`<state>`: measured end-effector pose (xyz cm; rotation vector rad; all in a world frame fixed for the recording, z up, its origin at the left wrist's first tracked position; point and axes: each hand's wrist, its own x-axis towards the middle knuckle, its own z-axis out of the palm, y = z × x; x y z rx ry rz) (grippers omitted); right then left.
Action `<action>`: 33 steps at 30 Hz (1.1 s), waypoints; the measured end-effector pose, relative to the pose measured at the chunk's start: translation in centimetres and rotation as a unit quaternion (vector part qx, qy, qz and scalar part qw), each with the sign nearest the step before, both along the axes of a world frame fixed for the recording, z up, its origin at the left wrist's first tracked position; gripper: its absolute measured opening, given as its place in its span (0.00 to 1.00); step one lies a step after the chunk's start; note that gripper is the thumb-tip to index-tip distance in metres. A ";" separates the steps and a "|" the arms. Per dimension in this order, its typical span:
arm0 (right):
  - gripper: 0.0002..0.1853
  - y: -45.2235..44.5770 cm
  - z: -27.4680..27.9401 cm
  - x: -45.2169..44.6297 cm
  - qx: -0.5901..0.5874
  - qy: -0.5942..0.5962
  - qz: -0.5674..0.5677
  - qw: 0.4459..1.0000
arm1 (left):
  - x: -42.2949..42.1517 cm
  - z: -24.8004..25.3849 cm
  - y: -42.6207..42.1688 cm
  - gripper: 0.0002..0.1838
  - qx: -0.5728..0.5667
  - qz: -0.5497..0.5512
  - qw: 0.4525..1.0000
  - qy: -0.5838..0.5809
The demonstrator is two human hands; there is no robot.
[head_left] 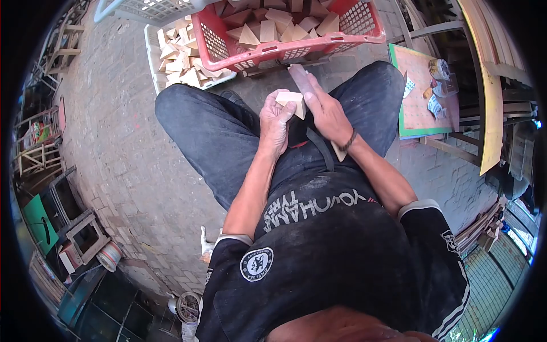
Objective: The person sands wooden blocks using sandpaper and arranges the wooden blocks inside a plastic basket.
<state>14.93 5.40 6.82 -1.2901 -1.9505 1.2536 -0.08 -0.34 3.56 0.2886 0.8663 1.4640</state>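
My left hand (274,121) is closed around a pale wooden block (292,101) with angled faces, the thumb pressed on its front. Close against its right side, my right hand (329,117) grips a flat greyish-brown sanding block (301,80), which points up and away from me. Whether the sanding block touches the wood I cannot tell. Below my right wrist, another light piece of wood (339,152) shows on my lap, partly hidden. Just beyond my hands stands a red plastic crate (273,56) holding many wedge-shaped wooden blocks (268,29).
A white basket (156,65) of similar blocks stands left of the red crate, and another white crate (142,12) is above it. On the right, a green-edged board (419,134) carries a small tub (439,69) and scraps. Wooden frames (82,239) line the left side.
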 end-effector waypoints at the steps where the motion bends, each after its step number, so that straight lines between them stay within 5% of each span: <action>1: 0.30 -1.0 1.0 -0.3 0.039 -0.012 0.027 0.999 | -0.1 0.2 0.2 0.26 -0.008 0.014 1.000 0.001; 6: 0.31 -0.6 -0.1 -0.2 0.123 -0.001 0.028 0.992 | 0.1 -0.5 0.2 0.27 -0.025 0.025 0.999 -0.017; 8: 0.31 0.0 -0.7 0.0 0.057 -0.006 0.001 0.998 | 0.1 -0.6 -0.1 0.27 -0.003 0.002 1.000 -0.021; 14: 0.32 -2.0 2.8 -0.2 0.119 -0.030 0.076 0.989 | 0.0 0.8 0.2 0.27 -0.009 0.011 1.000 -0.011; 18: 0.31 0.5 -0.2 -0.4 0.045 -0.023 0.001 0.999 | 0.0 0.4 0.0 0.27 0.001 0.000 1.000 -0.011; 20: 0.30 -1.1 0.5 -0.4 0.108 0.003 -0.006 0.994 | -0.2 0.6 0.0 0.26 0.004 0.010 1.000 -0.002; 24: 0.30 -1.2 2.2 -0.2 0.073 -0.022 0.080 0.994 | 0.3 1.2 0.3 0.23 -0.011 0.025 1.000 -0.012; 27: 0.30 0.8 -0.2 -0.3 0.028 -0.015 0.005 0.999 | 0.1 0.4 0.0 0.26 0.004 0.010 1.000 -0.025; 33: 0.32 -2.0 2.6 -0.6 0.103 -0.035 0.060 0.992 | 0.0 0.5 0.4 0.26 -0.003 0.026 1.000 -0.011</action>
